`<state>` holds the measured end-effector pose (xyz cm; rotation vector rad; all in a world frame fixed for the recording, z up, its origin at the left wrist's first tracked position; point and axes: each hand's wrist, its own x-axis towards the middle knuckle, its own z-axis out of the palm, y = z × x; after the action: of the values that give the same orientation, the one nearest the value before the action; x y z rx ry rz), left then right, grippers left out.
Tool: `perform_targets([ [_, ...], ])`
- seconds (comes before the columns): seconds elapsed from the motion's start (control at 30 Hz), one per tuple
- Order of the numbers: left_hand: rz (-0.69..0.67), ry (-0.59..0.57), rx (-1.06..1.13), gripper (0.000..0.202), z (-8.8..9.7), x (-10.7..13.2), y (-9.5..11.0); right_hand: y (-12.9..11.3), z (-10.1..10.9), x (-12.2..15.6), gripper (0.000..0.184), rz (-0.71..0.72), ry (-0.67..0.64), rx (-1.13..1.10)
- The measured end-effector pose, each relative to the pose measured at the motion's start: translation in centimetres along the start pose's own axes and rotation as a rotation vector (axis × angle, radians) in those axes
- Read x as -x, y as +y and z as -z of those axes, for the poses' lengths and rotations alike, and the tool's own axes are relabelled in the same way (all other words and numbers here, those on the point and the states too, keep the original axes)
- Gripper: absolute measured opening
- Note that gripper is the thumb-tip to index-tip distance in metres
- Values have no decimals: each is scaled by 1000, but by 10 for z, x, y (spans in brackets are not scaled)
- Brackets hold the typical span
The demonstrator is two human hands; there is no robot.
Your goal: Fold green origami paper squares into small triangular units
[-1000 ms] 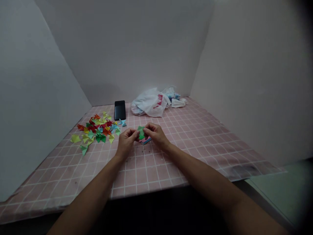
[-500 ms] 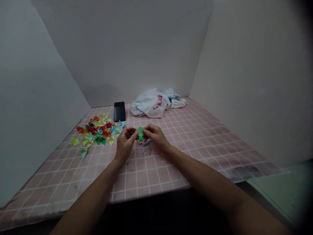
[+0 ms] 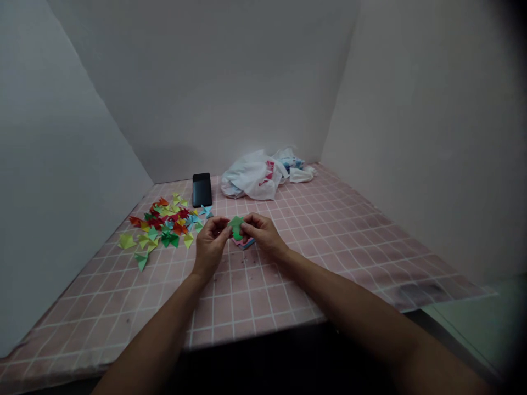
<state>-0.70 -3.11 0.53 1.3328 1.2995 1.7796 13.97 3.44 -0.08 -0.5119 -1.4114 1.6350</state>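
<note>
A small piece of green folded paper (image 3: 236, 226) is held up between my two hands. My left hand (image 3: 212, 241) pinches its left edge between thumb and fingers. At the right edge, my right hand (image 3: 262, 235) grips it the same way. Just below the paper, partly hidden by my hands, lies a small stack of coloured paper (image 3: 247, 243) with pink and blue showing. To the left spreads a pile of folded paper shapes (image 3: 168, 239) in red, orange, yellow, green and blue.
A black phone (image 3: 201, 190) lies behind the paper pile. White plastic bags (image 3: 251, 175) are crumpled near the back wall. The table wears a pink checked cloth (image 3: 329, 236), with pale walls (image 3: 230, 82) at the back and both sides.
The green paper has shifted slightly and shows more of its face between my fingers. Both hands keep their pinch. The whole view has moved a little.
</note>
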Motion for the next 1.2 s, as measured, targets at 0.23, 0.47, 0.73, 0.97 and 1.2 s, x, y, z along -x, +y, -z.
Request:
perform_targets([
  [0.23, -7, -15, -42, 16, 3, -1, -2, 2, -1, 1, 32, -35, 19, -16],
  [0.47, -9, -17, -47, 18, 2, 0, 1, 2, -2, 3, 30, -60, 22, -71],
  [0.73, 6, -9, -38, 22, 2, 0, 1, 1, -4, 5, 32, -83, 39, -90],
  [0.97, -14, -18, -52, 18, 2, 1, -2, 3, -4, 5, 32, -100, 44, -113],
  [1.2, -42, -28, -72, 19, 2, 2, -2, 4, -3, 7, 31, -96, 25, -138],
])
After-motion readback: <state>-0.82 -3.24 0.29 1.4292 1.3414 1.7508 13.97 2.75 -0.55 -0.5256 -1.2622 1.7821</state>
